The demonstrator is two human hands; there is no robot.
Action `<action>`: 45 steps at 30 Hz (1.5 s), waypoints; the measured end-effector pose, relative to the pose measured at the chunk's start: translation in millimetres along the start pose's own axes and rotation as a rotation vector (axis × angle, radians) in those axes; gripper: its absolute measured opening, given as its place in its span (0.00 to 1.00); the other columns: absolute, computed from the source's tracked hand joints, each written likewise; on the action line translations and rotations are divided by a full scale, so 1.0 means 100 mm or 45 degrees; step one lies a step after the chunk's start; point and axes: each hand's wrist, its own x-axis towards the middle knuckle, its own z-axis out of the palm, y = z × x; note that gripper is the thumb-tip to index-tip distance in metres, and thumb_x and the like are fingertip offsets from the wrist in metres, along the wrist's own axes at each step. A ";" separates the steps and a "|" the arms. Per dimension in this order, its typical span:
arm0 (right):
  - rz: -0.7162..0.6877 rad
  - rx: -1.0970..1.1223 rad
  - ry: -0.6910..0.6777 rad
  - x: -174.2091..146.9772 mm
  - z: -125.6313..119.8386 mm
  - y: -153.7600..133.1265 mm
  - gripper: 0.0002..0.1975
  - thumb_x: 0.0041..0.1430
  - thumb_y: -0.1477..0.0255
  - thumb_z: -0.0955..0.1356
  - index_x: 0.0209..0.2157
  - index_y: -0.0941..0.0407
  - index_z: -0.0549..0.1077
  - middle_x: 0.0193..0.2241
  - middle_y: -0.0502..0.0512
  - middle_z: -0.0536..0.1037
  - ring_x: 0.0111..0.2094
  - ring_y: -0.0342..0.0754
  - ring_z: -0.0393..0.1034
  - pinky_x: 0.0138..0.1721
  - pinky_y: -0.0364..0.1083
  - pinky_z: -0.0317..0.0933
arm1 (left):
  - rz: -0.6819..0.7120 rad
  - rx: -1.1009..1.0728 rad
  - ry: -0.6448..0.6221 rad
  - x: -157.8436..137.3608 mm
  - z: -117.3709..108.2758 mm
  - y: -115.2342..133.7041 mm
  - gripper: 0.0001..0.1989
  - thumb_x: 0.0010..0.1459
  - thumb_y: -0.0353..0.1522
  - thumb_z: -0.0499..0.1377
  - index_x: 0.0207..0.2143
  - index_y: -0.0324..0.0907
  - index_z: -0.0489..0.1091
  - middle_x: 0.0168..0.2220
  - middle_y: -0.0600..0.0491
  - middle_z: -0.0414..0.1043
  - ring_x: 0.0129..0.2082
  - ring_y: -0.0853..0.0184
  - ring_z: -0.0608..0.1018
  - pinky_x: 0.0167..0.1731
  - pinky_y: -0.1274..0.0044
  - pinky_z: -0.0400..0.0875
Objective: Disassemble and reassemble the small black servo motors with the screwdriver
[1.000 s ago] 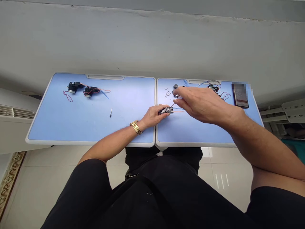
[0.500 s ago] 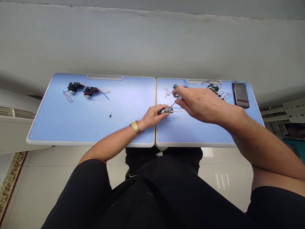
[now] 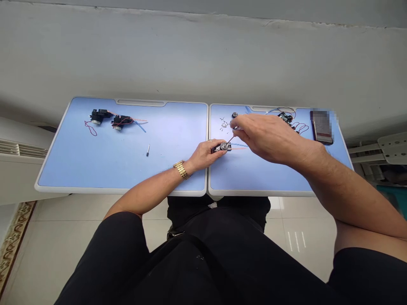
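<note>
My left hand (image 3: 208, 153) grips a small black motor unit (image 3: 225, 146) with a round silver face turned up, and a blue and an orange-red wire run out of it to the right. Above it, my right hand (image 3: 263, 136) is closed on a screwdriver (image 3: 230, 140). The thin shaft slants down to the left, and its tip meets the round face; most of the handle is hidden by the fingers. Several tiny screws (image 3: 224, 125) lie scattered just behind the unit. A small round silver-and-black part (image 3: 234, 115) stands beside them, partly covered by my right hand.
On the left table (image 3: 95, 169) lie two black units with wires, a far one (image 3: 101, 116) and a nearer one (image 3: 120, 122), plus a small metal pin with a dark end (image 3: 148, 151). Another wired unit (image 3: 285, 117) and a phone (image 3: 321, 127) are at the back right.
My right hand has shifted very slightly with the screwdriver, whose tip stays at the unit's round face. My left hand holds the unit in the same place.
</note>
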 end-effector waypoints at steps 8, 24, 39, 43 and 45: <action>0.163 -0.205 -0.103 0.05 -0.03 -0.10 0.22 0.81 0.56 0.60 0.40 0.55 0.76 0.25 0.58 0.79 0.26 0.51 0.64 0.33 0.50 0.41 | 0.047 0.022 -0.001 0.01 0.02 -0.03 0.19 0.72 0.44 0.65 0.59 0.45 0.82 0.48 0.49 0.86 0.43 0.62 0.84 0.48 0.71 0.78; 0.238 -0.227 -0.158 0.01 -0.06 -0.09 0.25 0.81 0.55 0.58 0.41 0.55 0.77 0.25 0.58 0.77 0.26 0.51 0.65 0.34 0.50 0.42 | 0.081 -0.026 0.004 0.01 0.02 -0.03 0.19 0.73 0.44 0.65 0.58 0.43 0.82 0.47 0.48 0.86 0.41 0.64 0.83 0.47 0.72 0.77; 0.157 -0.236 -0.142 0.04 -0.06 -0.13 0.21 0.81 0.57 0.60 0.41 0.55 0.75 0.25 0.57 0.76 0.26 0.50 0.61 0.33 0.51 0.40 | 0.067 -0.006 -0.010 0.01 0.01 -0.03 0.18 0.73 0.43 0.65 0.58 0.43 0.82 0.47 0.48 0.86 0.42 0.63 0.83 0.46 0.73 0.77; 0.062 -0.155 -0.081 0.02 -0.05 -0.07 0.19 0.81 0.61 0.58 0.44 0.55 0.75 0.31 0.59 0.80 0.30 0.51 0.65 0.34 0.50 0.44 | 0.037 -0.036 -0.004 0.01 0.01 -0.02 0.20 0.73 0.44 0.65 0.58 0.43 0.82 0.45 0.49 0.86 0.39 0.64 0.81 0.44 0.73 0.76; -0.057 -0.073 -0.041 0.00 -0.02 -0.01 0.15 0.80 0.68 0.58 0.46 0.54 0.75 0.37 0.60 0.82 0.34 0.52 0.68 0.35 0.50 0.47 | 0.022 -0.063 -0.008 0.01 0.01 -0.01 0.19 0.73 0.44 0.64 0.59 0.43 0.81 0.46 0.49 0.85 0.39 0.65 0.81 0.44 0.73 0.75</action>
